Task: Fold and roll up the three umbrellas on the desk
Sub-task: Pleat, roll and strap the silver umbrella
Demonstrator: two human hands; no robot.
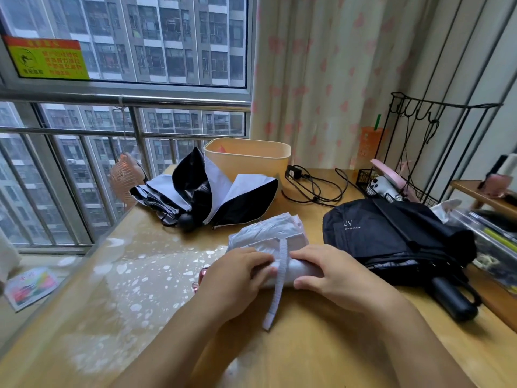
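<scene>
A pale lilac umbrella lies across the middle of the desk, partly rolled, its strap hanging toward me over the roll. My left hand presses on the roll's left part. My right hand grips its right part, thumb underneath. A pink handle end shows just left of my left hand. A second umbrella, lilac outside and black inside, lies loose and unfolded at the back. A black umbrella printed "UV" lies collapsed on the right, its handle pointing toward me.
A peach plastic bin stands at the back by the curtain. A charger with coiled black cable lies beside it. A black wire rack and clutter fill the right edge. A small pink fan sits by the window railing.
</scene>
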